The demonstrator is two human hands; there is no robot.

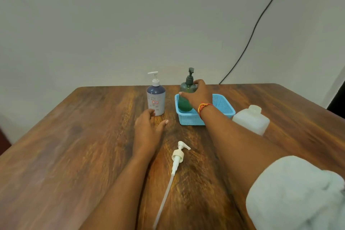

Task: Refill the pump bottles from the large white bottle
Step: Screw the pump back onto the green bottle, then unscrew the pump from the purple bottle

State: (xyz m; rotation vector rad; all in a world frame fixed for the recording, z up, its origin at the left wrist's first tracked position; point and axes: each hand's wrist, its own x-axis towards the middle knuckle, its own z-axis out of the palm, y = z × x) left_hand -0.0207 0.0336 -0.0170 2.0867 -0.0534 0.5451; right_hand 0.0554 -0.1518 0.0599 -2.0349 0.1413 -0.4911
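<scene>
Rolled up above my right elbow, a pale sleeve [291, 192] fills the near corner. Beyond it spreads the dark wooden table [74, 155]. On its right side stands the large white bottle [251, 119], its neck uncapped, just beside a blue mesh basket [222, 104]. Inside the basket's left end stands the green pump bottle [186, 99], dark pump head on, and my right hand [197, 95] curls round its shoulder, gripping it. Left of the basket, on the bare wood, stands the blue-and-white pump bottle [155, 99] with its white pump fitted. My left hand [147, 129] lies loose and open just before it, holding nothing; whether a fingertip touches its base I cannot tell through the blur. Between my forearms lies a loose white pump head [178, 155], its long dip tube pointing toward me. A red and yellow thread bracelet [203, 107] circles my right wrist.
</scene>
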